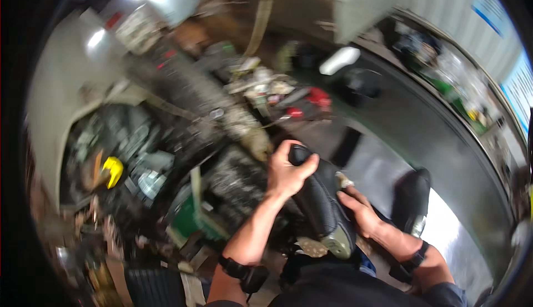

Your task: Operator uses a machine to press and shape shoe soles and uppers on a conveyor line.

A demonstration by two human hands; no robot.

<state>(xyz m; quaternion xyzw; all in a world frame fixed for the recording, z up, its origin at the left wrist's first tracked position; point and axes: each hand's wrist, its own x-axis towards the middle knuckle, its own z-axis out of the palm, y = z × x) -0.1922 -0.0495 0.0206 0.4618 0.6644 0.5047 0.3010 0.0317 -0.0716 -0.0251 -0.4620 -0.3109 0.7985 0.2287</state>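
In front of my body is a black leather shoe (317, 196), tilted, with a grey-green piece like a shoe last (337, 242) at its near end. My left hand (287, 175) wraps round the shoe's far end, thumb over the top. At the shoe's right side is my right hand (361, 211), its fingers bent together. A small pale thing (345, 181) shows at its fingertips; blur hides what it is. A second black shoe (412, 198) rests to the right on the metal surface.
A curved dark bench (438, 140) runs along the right, with a shelf of clutter (444, 79) behind it. Small tools and red items (311, 101) lie ahead. On the left are an open bin of grey scraps (125, 140), a yellow piece (112, 172) and a green container (194, 221).
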